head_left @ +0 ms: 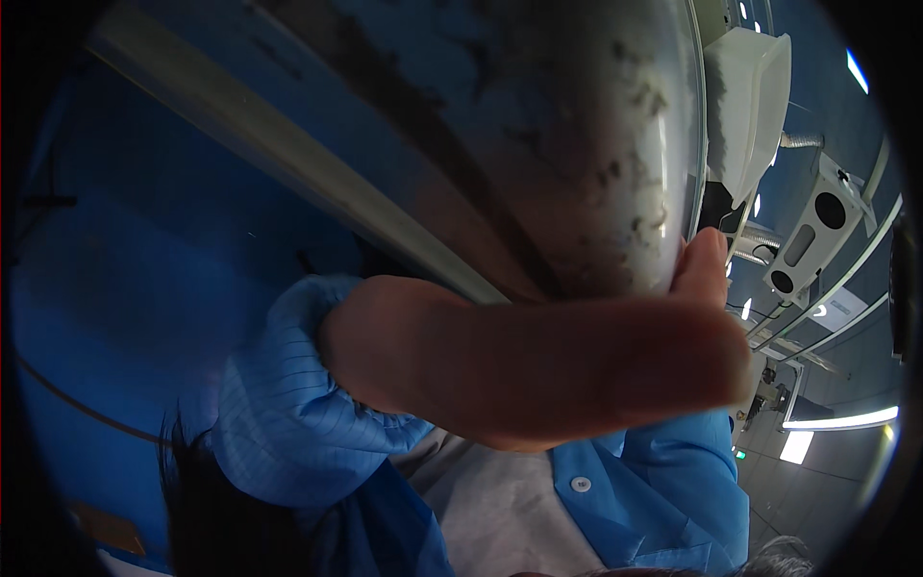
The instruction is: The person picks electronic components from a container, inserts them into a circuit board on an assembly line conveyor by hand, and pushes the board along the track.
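Observation:
Very near the camera, my left hand point(538, 365) reaches across the middle, blurred, out of a blue striped cuff point(298, 404). One thick digit lies across the front, and another fingertip shows behind it at the upper right. Between them they close on the lower edge of a large, glossy, rounded grey thing point(615, 144) with dark specks and a bright reflection. Its kind I cannot make out. A pale straight bar point(317, 183) slants down to the hand from the upper left. No right hand can be made out; a blue sleeve point(683, 481) shows at the lower right.
Below lie a white shirt point(510, 500), an open blue jacket and dark hair point(192, 500). A white housing point(750, 106) and a white device with round black openings point(817, 221) are at the right, near a lit lamp point(846, 420). Blue surface fills the left.

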Motion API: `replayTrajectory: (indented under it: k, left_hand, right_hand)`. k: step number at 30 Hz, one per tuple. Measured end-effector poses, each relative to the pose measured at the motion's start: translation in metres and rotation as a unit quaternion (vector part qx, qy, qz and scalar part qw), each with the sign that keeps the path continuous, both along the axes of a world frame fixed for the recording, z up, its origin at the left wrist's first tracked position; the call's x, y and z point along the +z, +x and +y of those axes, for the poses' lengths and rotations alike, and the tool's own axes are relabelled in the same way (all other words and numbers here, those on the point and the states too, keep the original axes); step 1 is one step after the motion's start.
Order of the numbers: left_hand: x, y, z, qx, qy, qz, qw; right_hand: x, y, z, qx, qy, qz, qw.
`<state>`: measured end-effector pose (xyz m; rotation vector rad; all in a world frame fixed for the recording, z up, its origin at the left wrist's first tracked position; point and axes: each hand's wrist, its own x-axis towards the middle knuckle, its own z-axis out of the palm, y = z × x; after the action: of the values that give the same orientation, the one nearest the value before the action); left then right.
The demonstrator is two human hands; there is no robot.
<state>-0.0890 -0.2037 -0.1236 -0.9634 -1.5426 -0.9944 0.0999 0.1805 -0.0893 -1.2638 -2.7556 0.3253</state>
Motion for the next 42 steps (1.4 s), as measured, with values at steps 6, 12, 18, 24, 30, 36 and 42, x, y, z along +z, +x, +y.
replayTrajectory:
  k: [6, 12, 18, 24, 30, 36, 42]
  left_hand:
    - [0.002, 0.006, 0.006, 0.009, -0.015, -0.010, 1.000]
    - [0.007, 0.011, 0.011, 0.016, -0.022, -0.019, 0.999]
    - [0.005, 0.012, 0.010, 0.023, -0.028, -0.032, 0.999]
    - [0.018, 0.009, 0.013, 0.025, -0.030, -0.036, 0.999]
    - [0.023, 0.000, 0.000, 0.034, -0.030, -0.016, 0.999]
    - [0.024, 0.008, -0.005, -0.036, 0.019, -0.049, 0.998]
    - [0.012, 0.019, -0.012, -0.025, -0.048, -0.118, 0.992]
  right_hand:
    - [0.003, 0.001, 0.001, -0.004, -0.007, -0.007, 1.000]
    - [0.013, 0.002, 0.000, -0.010, -0.006, -0.013, 1.000]
    - [0.013, -0.002, 0.000, -0.016, 0.000, -0.022, 1.000]
    - [0.013, 0.021, 0.023, -0.015, 0.010, -0.008, 1.000]
    - [0.013, 0.021, 0.030, -0.008, 0.017, -0.033, 0.999]
    - [0.030, 0.018, 0.006, -0.009, -0.031, -0.093, 0.995]
    - [0.049, 0.027, -0.024, 0.053, -0.101, -0.107, 0.988]
